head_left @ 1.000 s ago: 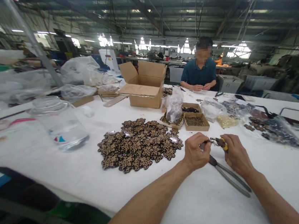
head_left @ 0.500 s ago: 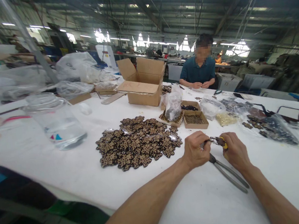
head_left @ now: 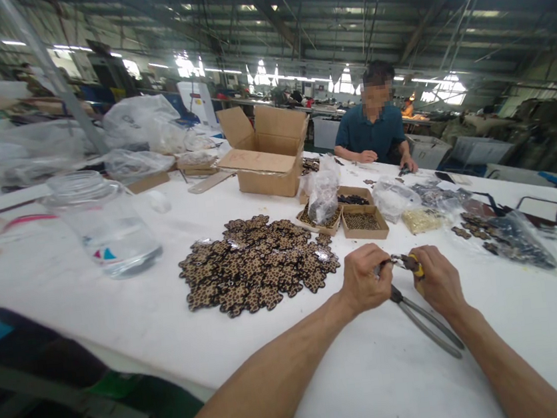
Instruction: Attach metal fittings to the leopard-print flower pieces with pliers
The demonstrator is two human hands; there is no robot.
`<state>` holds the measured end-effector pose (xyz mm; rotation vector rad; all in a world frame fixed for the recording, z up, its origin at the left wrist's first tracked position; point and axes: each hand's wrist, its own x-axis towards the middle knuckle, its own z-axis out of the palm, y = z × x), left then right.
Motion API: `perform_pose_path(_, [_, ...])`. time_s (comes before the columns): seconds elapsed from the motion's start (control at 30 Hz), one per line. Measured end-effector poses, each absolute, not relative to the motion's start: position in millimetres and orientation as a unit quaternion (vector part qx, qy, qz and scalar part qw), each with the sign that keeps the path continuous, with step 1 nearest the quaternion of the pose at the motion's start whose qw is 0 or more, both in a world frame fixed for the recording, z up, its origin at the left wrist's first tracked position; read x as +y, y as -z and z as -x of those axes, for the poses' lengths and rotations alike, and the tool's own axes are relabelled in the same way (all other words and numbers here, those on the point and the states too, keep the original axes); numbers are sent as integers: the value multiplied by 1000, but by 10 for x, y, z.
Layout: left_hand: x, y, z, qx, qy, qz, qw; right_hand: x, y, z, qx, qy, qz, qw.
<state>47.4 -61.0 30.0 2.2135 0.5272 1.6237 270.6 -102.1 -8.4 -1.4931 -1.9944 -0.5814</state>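
Right grip (head_left: 438, 283) closed round yellow-handled pliers (head_left: 417, 267), nose pointing at the left. Left grip (head_left: 368, 278) closed in a pinch on a small dark piece (head_left: 388, 262); piece sits between the hands, right at the pliers' nose, mostly hidden by fingers. Too small to tell how firmly the nose bites or what the bright bit there is.

To do it well, I'd say: pinch close to the nose so the piece can't twist, line the nose up square before squeezing, press evenly, ease off if it slips. Fingertips look near the nose, so nip risk. Too hard a squeeze could mark the surface.

Grey-handled pliers (head_left: 431, 327) lie on the counter (head_left: 367, 373) just below the hands. Leopard-print pieces (head_left: 259, 265) heaped to the left; small tray (head_left: 364, 223) of tiny parts beyond the hands. Open carton (head_left: 268, 184) behind the heap, clear jar (head_left: 110, 231) far left, co-worker (head_left: 373, 132) across.
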Motion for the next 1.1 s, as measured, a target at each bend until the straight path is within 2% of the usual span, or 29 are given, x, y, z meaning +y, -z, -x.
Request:
perform_pose_path(0.77, [-603,-288,-484,188,-572,-781,166,-1023,80,-2731,-740,252,572,248])
perform_pose_path(1.1, [-600,-287,-496,191,-574,-777,177,-1050,106,-2700,-740,152,575,313])
